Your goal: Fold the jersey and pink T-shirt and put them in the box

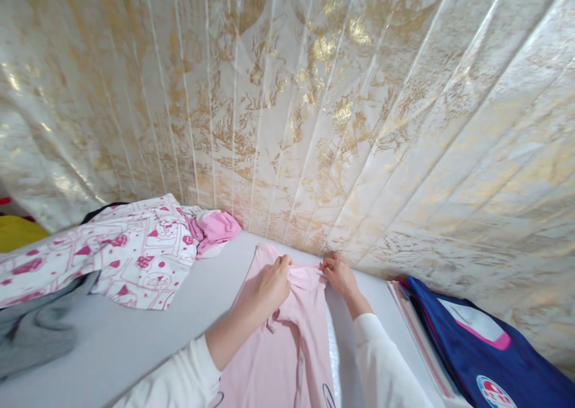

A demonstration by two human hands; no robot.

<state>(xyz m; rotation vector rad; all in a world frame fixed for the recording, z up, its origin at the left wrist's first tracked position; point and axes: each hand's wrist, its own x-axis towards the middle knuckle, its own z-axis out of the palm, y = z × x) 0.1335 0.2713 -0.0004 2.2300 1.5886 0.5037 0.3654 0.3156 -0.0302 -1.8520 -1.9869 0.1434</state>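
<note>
**Pink garment: laid flat, top edge gripped by both hands**

Position. The pink garment (291,348) lies lengthwise on the grey surface (148,336). Its far end sits close to the wall panelling (359,126), and its near end runs out of view at the bottom edge.

Hands. The left hand (271,285) is closed over the far edge of the garment and gathers a small ridge of cloth. The right hand (340,276) pinches the same edge just beside it. Both sleeves are white.

Progress, as judged. The garment appears spread but not yet folded: no crosswise fold shows, only a loose crease below the left hand. The patterned white-and-pink fabric (126,252), the pink cloth (213,228) and the grey garment (40,327) lie crumpled to the left and appear unsorted. To the right, a navy garment (489,348) rests on a flat stack (417,336), which suggests finished pieces.

Materials.
- Pink garment: thin, soft knit, matt; a dark printed outline shows near the bottom edge.
- Grey surface: smooth and even.
- Wall panelling: glossy white with gold marbling, in ribbed strips.
- Navy garment: smooth weave with a pink-and-white patch and a round badge.
</note>
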